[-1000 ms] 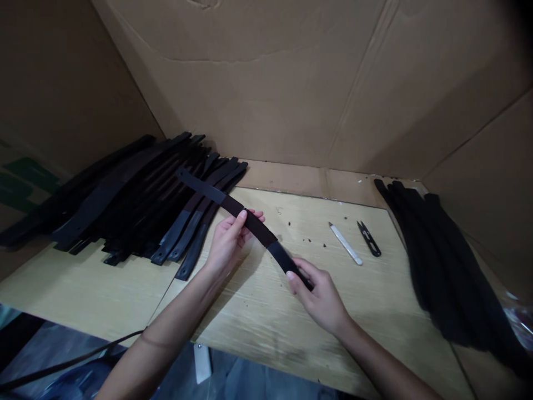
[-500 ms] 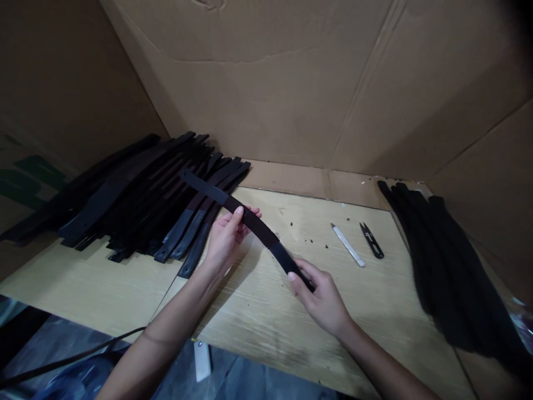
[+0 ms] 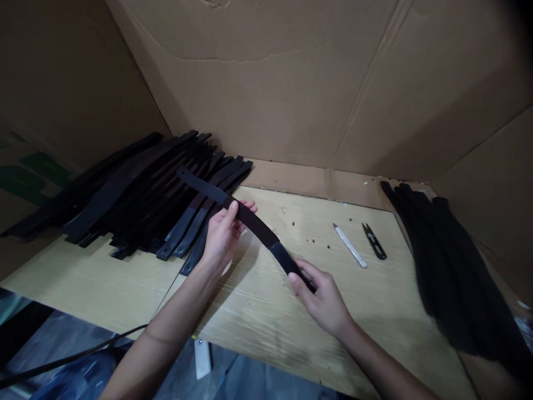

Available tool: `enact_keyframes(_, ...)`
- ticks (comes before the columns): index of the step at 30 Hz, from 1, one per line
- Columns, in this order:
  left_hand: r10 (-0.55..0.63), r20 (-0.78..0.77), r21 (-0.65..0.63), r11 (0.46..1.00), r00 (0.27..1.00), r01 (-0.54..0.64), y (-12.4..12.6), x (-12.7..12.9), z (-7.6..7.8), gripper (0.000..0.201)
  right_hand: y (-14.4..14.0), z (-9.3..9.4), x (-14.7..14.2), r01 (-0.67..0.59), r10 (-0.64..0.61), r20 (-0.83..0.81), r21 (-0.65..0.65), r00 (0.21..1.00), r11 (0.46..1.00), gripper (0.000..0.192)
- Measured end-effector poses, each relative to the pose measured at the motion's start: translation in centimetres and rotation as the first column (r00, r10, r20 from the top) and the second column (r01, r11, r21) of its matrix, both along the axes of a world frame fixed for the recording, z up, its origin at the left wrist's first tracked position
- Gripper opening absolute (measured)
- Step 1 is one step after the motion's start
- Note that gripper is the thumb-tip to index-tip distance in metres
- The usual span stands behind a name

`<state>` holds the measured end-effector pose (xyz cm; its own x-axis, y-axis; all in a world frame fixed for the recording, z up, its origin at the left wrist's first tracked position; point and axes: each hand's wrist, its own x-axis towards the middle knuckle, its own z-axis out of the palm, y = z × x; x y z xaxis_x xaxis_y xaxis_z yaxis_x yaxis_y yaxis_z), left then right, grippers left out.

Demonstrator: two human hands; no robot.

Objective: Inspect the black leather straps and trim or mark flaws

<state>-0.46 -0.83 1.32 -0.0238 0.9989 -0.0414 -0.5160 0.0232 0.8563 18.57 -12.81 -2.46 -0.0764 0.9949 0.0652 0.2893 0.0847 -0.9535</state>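
Observation:
A curved black strap (image 3: 260,229) with a darker brown middle section and a small hole at its far end is held over the table. My left hand (image 3: 225,228) pinches its middle between thumb and fingers. Its lower right end sits in the closed fingers of my right hand (image 3: 318,291), which hide that tip. Under and behind the strap's far end lies a large pile of similar black straps (image 3: 141,194). To the right of my hands are a white pen-like tool (image 3: 350,246) and black thread snips (image 3: 374,242).
Several long black strips (image 3: 449,278) lie along the table's right side. Cardboard walls (image 3: 258,100) enclose the back and sides. Small dark scraps dot the pale wooden tabletop (image 3: 266,328). A white tag (image 3: 202,358) hangs at the front edge, near a dark cable (image 3: 75,355).
My left hand has slid slightly up and left along the strap. My right hand keeps its grip on the lower end. The whole view has shifted a little.

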Motion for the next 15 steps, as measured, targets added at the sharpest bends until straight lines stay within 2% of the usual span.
enact_keyframes(6, -0.03, 0.007, -0.004, 1.0, 1.0, 0.03, -0.14, 0.16, -0.59, 0.02, -0.12, -0.39, 0.18, -0.001, 0.001, 0.014, -0.009, 1.0, 1.0, 0.028)
enact_keyframes(15, -0.073, 0.0, -0.043, 0.996, 0.997, 0.073, -0.37, 0.06, -0.41, 0.024, 0.06, -0.82, 0.33, 0.007, -0.006, 0.004, -0.016, 1.0, 1.0, 0.027)
